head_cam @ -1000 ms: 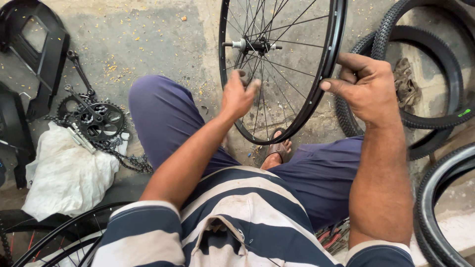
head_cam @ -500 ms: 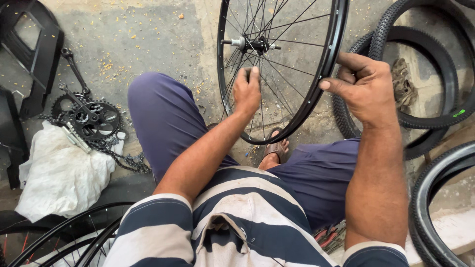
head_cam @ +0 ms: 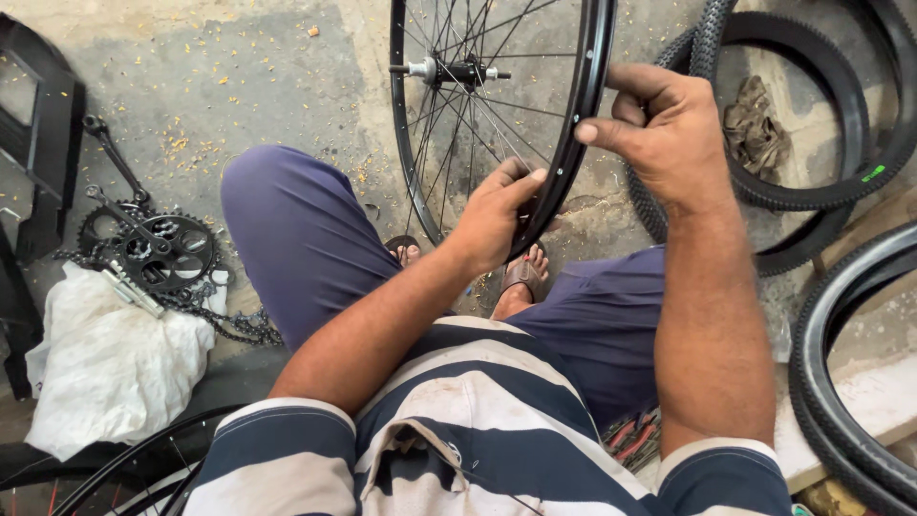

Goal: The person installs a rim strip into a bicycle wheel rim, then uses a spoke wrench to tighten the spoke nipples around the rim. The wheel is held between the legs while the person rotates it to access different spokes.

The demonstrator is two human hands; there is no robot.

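A black spoked bicycle wheel [head_cam: 594, 67] stands upright between my knees, its silver hub axle [head_cam: 444, 71] near the top of the view. My left hand [head_cam: 495, 215] grips the lower rim, fingers wrapped among the spokes. My right hand [head_cam: 664, 129] pinches the rim's right side higher up, thumb pressed on the edge. I sit in blue trousers and a striped shirt, sandalled feet [head_cam: 521, 272] under the wheel.
Knobby black tyres [head_cam: 812, 191] lie at the right, one holding a brown rag [head_cam: 755, 124]. At the left, a chainring with chain [head_cam: 167, 253] rests beside a white cloth [head_cam: 105, 363]. Another rim [head_cam: 124, 468] shows at the bottom left. The concrete floor is littered with crumbs.
My left hand has slid down from the spokes near the hub to the lower rim. The right hand keeps its hold on the rim.
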